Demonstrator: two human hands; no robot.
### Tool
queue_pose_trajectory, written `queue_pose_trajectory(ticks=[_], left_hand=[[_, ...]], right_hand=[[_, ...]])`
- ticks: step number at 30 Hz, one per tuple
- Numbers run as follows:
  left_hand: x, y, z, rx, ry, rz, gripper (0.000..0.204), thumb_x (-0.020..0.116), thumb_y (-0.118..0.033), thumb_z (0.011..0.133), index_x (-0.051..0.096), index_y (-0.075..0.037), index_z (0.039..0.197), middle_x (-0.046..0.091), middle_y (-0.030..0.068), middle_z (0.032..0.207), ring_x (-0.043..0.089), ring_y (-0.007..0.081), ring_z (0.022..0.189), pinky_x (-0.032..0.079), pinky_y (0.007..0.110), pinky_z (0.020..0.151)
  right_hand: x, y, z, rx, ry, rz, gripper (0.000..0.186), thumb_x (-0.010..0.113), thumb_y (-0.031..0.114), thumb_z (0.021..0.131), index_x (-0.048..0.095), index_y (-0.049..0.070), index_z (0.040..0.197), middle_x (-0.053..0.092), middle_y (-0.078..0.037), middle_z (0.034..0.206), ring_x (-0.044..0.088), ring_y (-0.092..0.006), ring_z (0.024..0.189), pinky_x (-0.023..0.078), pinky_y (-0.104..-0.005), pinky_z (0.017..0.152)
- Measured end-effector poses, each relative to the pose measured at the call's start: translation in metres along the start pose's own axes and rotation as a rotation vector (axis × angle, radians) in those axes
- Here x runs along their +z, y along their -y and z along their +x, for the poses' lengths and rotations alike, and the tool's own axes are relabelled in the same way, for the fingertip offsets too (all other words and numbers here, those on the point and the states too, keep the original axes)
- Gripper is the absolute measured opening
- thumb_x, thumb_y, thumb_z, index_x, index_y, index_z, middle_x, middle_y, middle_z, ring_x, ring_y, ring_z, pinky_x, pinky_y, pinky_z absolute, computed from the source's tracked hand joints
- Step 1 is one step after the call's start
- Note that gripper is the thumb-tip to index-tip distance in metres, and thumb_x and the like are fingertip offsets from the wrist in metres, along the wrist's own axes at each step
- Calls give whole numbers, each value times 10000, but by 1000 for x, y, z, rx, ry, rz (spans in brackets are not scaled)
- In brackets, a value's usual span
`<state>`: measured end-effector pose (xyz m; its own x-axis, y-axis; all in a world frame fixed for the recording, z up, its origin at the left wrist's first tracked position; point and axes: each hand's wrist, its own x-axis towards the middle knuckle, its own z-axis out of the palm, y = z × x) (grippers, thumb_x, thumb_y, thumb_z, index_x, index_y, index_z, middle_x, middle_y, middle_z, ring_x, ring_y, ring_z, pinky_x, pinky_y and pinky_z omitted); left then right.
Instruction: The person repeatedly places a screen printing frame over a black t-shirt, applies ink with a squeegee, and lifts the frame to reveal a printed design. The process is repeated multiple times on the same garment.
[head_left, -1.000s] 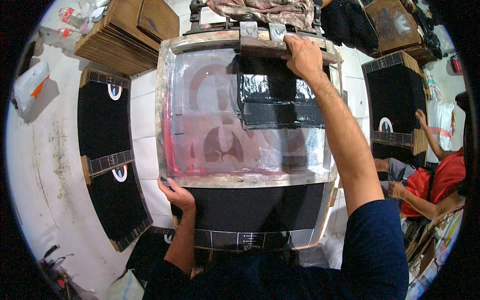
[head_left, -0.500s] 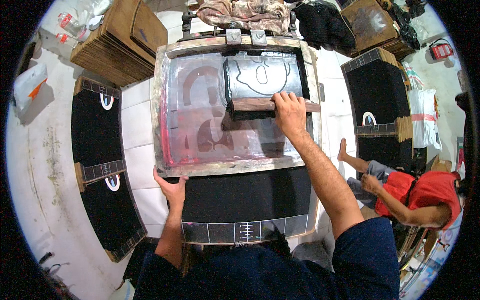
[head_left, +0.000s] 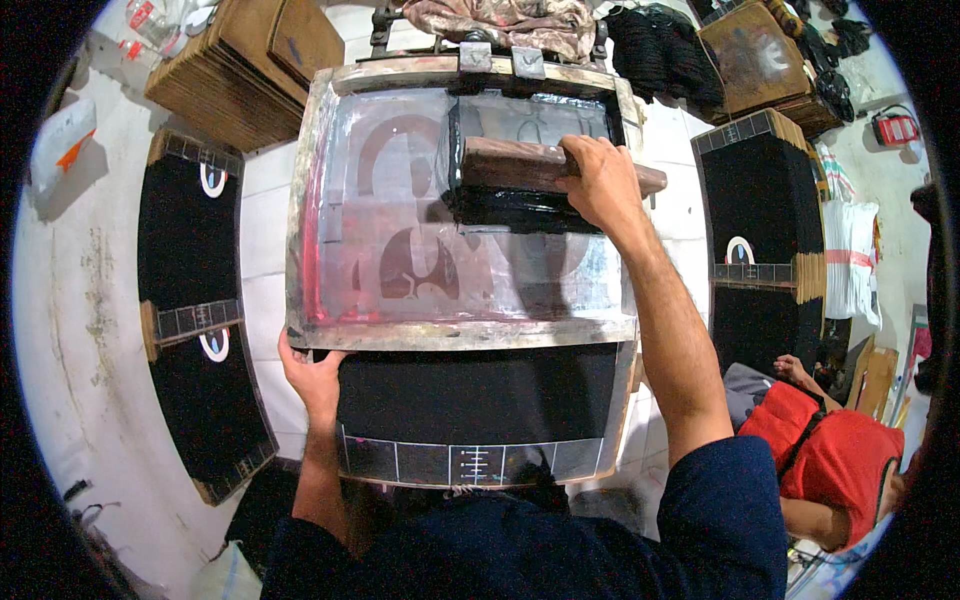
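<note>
A wooden-framed printing screen (head_left: pixel 470 335) lies over a black panel (head_left: pixel 480 395) with a ruled strip along its near edge. My right hand (head_left: pixel 603 180) is closed around the brown wooden handle of a squeegee (head_left: pixel 515 165), at the handle's right part. Glossy black ink coats the squeegee's lower side, and it covers much of the line drawing at the mesh's upper right. Large curved shapes show on the mesh's left half. My left hand (head_left: pixel 313 380) grips the screen's near left corner, fingers at the outer side and thumb by the near edge.
Black panels with white oval marks lie in rows at left (head_left: pixel 190 240) and right (head_left: pixel 755 190). Stacked brown boards (head_left: pixel 235 85) stand far left. Metal hinge clamps (head_left: pixel 475 57) hold the screen's far edge, with a crumpled cloth (head_left: pixel 500 25) behind. A person in red (head_left: pixel 825 450) sits at right.
My right hand has moved the squeegee away from me and slightly right, over the drawing. The screen's near edge looks wider, and my left hand has come onto its corner. The seated person has shifted nearer.
</note>
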<state>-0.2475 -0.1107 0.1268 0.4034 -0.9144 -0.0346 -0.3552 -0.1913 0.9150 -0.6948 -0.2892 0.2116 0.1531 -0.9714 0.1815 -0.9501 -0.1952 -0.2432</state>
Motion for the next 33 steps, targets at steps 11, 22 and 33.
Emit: queue_pose_trajectory(ticks=[11,22,33], left_hand=[[-1,-6,-1,-46,8,-38,997,927,31,683,344,48,1491,589,171,1352,590,263,1222,465,396,1078],[4,-21,-2,-31,-5,-79,1143,934,52,643,252,-20,1557,571,189,1338,602,278,1211,498,402,1049],[-73,-91,70,490,57,-392,530,639,-40,1014,413,21,1489,675,159,1226,640,206,1144,517,345,995]], right_hand=[[27,-42,90,-59,92,-47,358,824,212,740,691,104,1054,752,-149,1013,710,-367,992,545,-521,863],[50,-9,-2,26,-469,63,517,800,235,804,616,114,1272,609,-154,1180,547,-362,1174,390,-509,1018],[-132,116,-68,-49,-732,-100,300,694,275,919,690,89,1155,691,-111,1060,646,-329,1003,500,-442,854]])
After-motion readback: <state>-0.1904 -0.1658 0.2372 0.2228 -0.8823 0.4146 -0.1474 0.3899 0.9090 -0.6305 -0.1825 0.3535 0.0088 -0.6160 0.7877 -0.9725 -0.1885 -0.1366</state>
